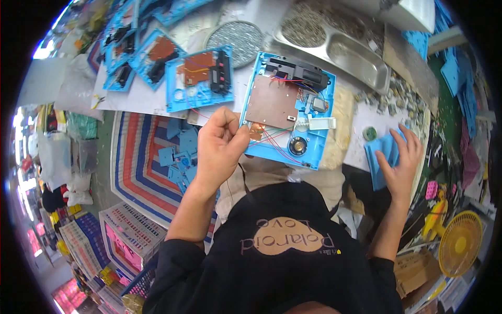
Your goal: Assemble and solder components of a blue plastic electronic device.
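A shallow blue plastic casing is tilted up in front of me, its inside facing me. It holds a brown circuit board, a black battery-box-like part, a small round speaker, a white plastic part and thin coloured wires. My left hand pinches the casing's lower left edge between thumb and bent fingers. Over at the right, my right hand is spread at blue plastic panels, thumb and fingers apart. Whether it bears any of their weight I cannot tell.
Several similar casings lie at the back left, by a round dish of screws. A metal tray of small parts stands behind. Loose metal pieces and a green roll lie right. A striped sack holds blue pieces.
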